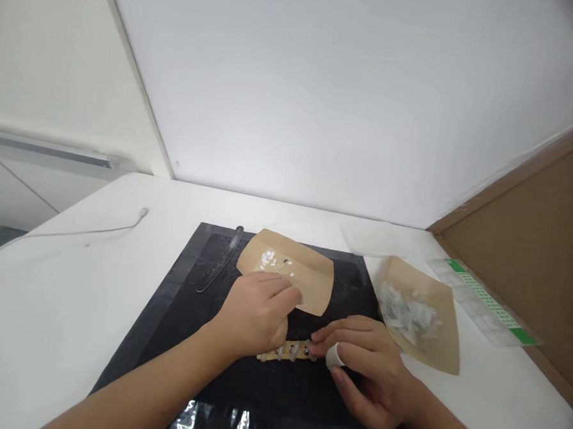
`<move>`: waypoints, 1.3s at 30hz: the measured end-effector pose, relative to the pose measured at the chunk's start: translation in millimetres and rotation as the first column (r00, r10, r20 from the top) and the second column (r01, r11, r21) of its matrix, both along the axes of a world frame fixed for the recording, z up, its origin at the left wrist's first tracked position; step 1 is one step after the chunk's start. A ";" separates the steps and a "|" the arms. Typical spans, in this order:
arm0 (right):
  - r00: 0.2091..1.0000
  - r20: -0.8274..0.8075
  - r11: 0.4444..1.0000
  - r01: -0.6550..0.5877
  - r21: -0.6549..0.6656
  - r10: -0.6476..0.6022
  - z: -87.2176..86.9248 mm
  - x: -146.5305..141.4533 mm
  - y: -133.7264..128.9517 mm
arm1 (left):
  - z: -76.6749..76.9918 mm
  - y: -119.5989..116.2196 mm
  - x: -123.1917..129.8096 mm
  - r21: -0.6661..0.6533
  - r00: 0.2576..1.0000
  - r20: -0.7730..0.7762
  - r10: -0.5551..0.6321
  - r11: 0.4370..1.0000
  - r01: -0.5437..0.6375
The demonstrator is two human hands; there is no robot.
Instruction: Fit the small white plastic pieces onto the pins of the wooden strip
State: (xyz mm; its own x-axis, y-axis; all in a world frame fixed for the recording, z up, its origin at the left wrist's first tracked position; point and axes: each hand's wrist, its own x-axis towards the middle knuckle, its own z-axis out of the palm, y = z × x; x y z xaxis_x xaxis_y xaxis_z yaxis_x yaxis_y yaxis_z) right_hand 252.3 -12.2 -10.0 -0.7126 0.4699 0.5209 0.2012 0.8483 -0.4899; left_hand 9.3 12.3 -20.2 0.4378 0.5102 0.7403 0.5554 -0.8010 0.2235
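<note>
A narrow tan strip (286,351) with small shiny metal bits and translucent pale pieces along it lies on the black mat (198,338). My left hand (257,312) is closed over the strip's left part, its fingers curled; whatever they pinch is hidden. At the strip's right end, the fingertips of my right hand (372,369) rest on it, with the thumb apart below. A white wrap (334,356) covers one finger of that hand. Just beyond my left hand is a tan sheet (315,273) carrying small white flakes (268,258), partly covered by the hand.
A thin dark-handled tool (226,262) lies at the mat's upper left. On the right, a second tan sheet (445,344) bears a heap of translucent scraps (410,314), beside a clear compartment box (490,305) with green labels. A white cable (98,231) crosses the table's left side. Walls stand behind.
</note>
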 end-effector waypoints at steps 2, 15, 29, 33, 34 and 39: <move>1.000 -0.001 1.000 0.003 -0.008 -0.003 -1.0 0.3 -1.2 | -0.2 -0.1 0.0 0.000 1.000 -0.003 -0.005 1.000 0.005; 1.000 0.019 1.000 -0.005 0.007 0.004 -0.2 3.5 0.3 | -0.2 -1.6 -0.2 -0.012 1.000 -0.028 -0.009 1.000 0.009; 0.974 0.108 0.980 0.200 -0.007 -0.198 13.0 28.1 11.1 | -0.8 -2.1 1.5 0.008 0.999 -0.025 -0.021 1.000 0.021; 0.935 0.277 0.968 0.244 -0.050 -0.222 14.8 32.6 13.3 | -1.8 -2.9 1.2 -0.004 0.999 -0.034 -0.028 1.000 0.028; 0.927 0.307 0.968 0.245 -0.061 -0.216 13.6 32.0 13.1 | -1.9 -3.0 1.3 -0.006 0.999 -0.035 -0.031 1.000 0.030; 0.910 0.367 0.961 0.251 -0.115 -0.194 4.7 25.6 10.2 | -1.3 -2.3 2.4 -0.008 0.999 -0.026 -0.039 0.999 0.039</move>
State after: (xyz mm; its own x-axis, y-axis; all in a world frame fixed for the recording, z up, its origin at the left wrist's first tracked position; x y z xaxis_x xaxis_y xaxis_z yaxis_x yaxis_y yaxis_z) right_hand 277.9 -2.0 -5.2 -0.7024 0.6925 0.1648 0.5582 0.6795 -0.4760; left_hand 11.7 10.0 -21.5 0.4767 0.4981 0.7244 0.5294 -0.8204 0.2158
